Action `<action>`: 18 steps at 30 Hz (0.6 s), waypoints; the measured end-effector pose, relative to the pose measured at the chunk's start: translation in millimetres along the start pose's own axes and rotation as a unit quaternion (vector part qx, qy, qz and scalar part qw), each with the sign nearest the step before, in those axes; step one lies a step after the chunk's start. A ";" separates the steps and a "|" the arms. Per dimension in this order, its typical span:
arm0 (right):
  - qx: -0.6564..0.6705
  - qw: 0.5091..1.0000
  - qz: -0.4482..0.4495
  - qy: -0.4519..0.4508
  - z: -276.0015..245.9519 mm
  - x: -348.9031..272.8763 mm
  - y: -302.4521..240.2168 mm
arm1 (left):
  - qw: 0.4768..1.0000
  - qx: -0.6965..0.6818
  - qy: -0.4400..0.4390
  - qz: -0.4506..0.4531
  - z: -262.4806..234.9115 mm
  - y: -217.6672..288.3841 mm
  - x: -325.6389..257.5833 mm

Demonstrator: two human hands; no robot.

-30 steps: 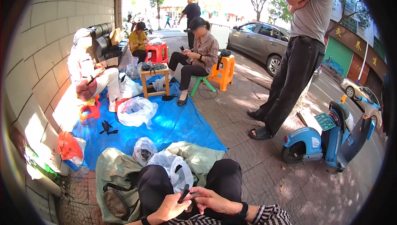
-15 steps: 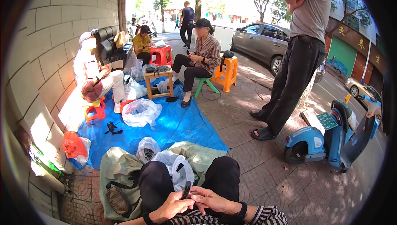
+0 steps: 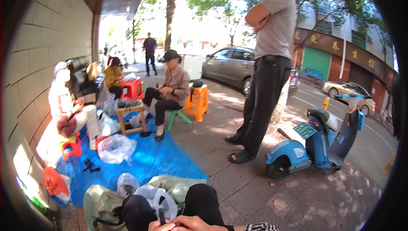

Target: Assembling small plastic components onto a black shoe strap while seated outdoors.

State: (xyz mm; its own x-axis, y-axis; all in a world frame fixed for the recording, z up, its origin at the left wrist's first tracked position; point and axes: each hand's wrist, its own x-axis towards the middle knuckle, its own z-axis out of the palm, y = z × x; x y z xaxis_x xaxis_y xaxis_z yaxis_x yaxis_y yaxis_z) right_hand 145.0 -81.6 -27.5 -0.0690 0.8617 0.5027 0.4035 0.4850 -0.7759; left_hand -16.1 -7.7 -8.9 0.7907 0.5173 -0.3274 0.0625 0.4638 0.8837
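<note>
At the lower edge, my left hand (image 3: 160,226) is closed around a small black stick-like piece (image 3: 162,216), which points upward. My right hand (image 3: 193,223) meets it from the right, its fingers curled together at the lower end of the piece. What the right fingertips pinch is hidden, and the picture cuts off part of both hands. Just beyond, between my dark-trousered knees, sits a white plastic bag (image 3: 169,203). A smaller clear bag (image 3: 127,184) with dark contents stands to its left.
A blue tarp (image 3: 170,158) bears loose black pieces (image 3: 90,165) and a white bag (image 3: 117,149). Several people sit beyond, around a small wooden table (image 3: 131,111) with dark pieces. A person (image 3: 267,73) stands at the right, near a blue scooter (image 3: 293,154).
The view has turned up and to the right, so my hands appear lower and partly cut off. Both stay together at the black piece.
</note>
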 end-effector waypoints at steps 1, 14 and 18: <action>-0.020 1.000 -0.005 0.001 -1.0 -1.6 -1.6 | 1.000 0.010 0.001 0.006 2.1 1.0 -2.4; -0.015 0.996 0.044 -0.075 -19.1 7.5 -31.0 | 0.998 0.053 -0.013 0.040 -8.1 -3.4 -6.0; 0.027 0.994 0.069 -0.079 -24.8 7.2 -34.1 | 0.995 0.067 -0.064 0.029 -12.1 -0.4 -5.4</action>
State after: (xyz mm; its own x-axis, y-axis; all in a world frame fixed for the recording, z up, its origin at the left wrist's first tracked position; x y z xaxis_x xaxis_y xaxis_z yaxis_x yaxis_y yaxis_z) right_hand 153.4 -95.6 12.1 -0.1599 0.9312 0.3275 0.3689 0.3641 -0.8552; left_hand -27.8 -2.0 -11.5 0.8659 0.4404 -0.2373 0.0885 0.3320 0.9391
